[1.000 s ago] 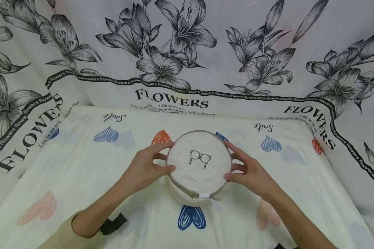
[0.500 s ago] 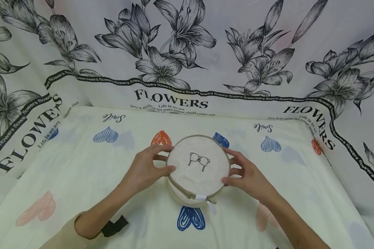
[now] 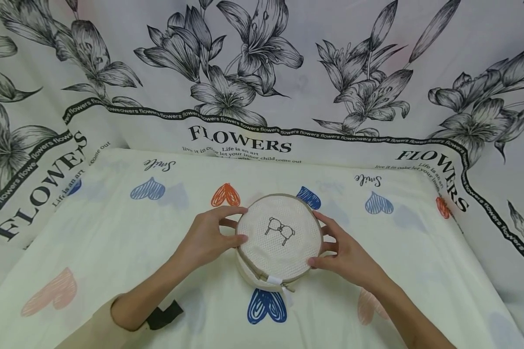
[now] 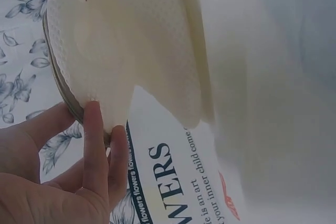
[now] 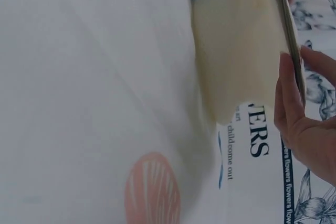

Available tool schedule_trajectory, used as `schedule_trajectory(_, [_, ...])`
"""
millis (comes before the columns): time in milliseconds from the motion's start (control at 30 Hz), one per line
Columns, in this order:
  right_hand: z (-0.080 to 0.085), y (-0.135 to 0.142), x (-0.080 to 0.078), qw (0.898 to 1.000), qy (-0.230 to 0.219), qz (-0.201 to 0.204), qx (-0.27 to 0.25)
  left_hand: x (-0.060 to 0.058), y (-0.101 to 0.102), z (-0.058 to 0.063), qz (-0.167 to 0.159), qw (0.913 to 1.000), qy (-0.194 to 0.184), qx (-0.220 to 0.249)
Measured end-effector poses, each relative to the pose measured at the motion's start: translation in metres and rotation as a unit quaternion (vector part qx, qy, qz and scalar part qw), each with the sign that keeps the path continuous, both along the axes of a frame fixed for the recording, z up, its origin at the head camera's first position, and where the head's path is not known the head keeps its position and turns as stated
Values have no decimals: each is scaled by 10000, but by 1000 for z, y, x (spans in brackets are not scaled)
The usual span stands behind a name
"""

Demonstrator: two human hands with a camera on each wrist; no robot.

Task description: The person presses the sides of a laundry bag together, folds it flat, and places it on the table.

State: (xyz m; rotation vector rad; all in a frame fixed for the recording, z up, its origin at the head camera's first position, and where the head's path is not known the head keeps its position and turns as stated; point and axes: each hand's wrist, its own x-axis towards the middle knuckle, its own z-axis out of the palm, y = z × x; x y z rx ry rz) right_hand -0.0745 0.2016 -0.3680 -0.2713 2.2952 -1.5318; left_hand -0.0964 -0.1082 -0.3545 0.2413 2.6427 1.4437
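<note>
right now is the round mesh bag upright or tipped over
Upright: the bag has its embroidered lid facing up between the left hand and right hand, its side wall below.

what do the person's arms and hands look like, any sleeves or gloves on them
The left hand and right hand are bare, with no gloves or rings visible. A beige sleeve covers part of the left forearm; a black piece shows beside it, possibly attached. The right forearm shows no sleeve.
</note>
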Motion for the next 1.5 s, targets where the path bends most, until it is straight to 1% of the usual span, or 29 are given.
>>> schedule_trajectory(100, [-1, 2, 0, 9999, 83, 27, 94, -2, 0, -2, -28, 9999, 134, 5])
schedule_trajectory(200, [-4, 3, 0, 9994, 231, 151, 184, -3, 0, -4, -68, 9997, 244, -1])
schedule_trajectory(333, [-9, 4, -2, 9979, 455, 320, 326, -2, 1, -5, -32, 9998, 176, -53])
schedule_trajectory(433, [-12, 4, -2, 9962, 657, 348, 465, -2, 2, -5, -43, 9999, 127, -63])
schedule_trajectory(533, [-16, 2, -3, 9921, 927, 346, 771, -1, 3, -5, -147, 9998, 91, -27])
schedule_trajectory(633, [-19, 0, -3, 9854, 1189, 324, 1174, -1, 3, -7, -256, 9997, 34, -36])
schedule_trajectory(700, [-19, -1, -2, 9827, 1272, 282, 1313, -1, 3, -8, -363, 9993, 28, -50])
schedule_trajectory(767, [-20, -2, -1, 9817, 1312, 216, 1363, -1, 2, -9, -444, 9990, 28, -75])
schedule_trajectory(967, [-22, -2, 2, 9845, 1197, 163, 1270, -1, 3, -13, -665, 9978, -17, 63])
schedule_trajectory(1100, [-25, -3, 3, 9850, 1209, 270, 1197, -2, 3, -15, -883, 9961, -1, -47])
schedule_trajectory(1300, [-28, -5, 3, 9850, 1135, 373, 1245, -4, 3, -19, -1196, 9925, -222, -156])
schedule_trajectory(1500, [-29, -6, 4, 9819, 1124, 420, 1464, -5, 4, -23, -1285, 9913, -260, -130])
